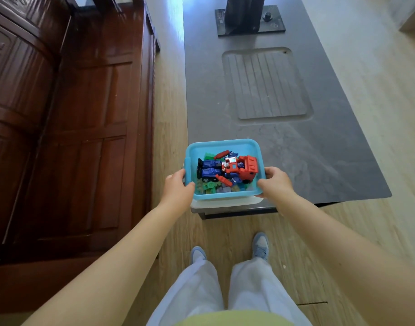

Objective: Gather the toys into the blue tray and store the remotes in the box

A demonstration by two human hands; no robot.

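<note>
The blue tray sits at the near left corner of the dark table, on top of a white box of which only the front rim shows. Inside the tray lies a red and blue robot truck toy over several small coloured blocks. My left hand grips the tray's left edge, thumb over the rim. My right hand grips its right edge the same way. No remotes are in sight; the box's inside is hidden by the tray.
The dark stone table stretches ahead, with a grooved recessed panel and a black stand on a plate at the far end. A dark wooden bench stands to the left. My feet are on the wood floor.
</note>
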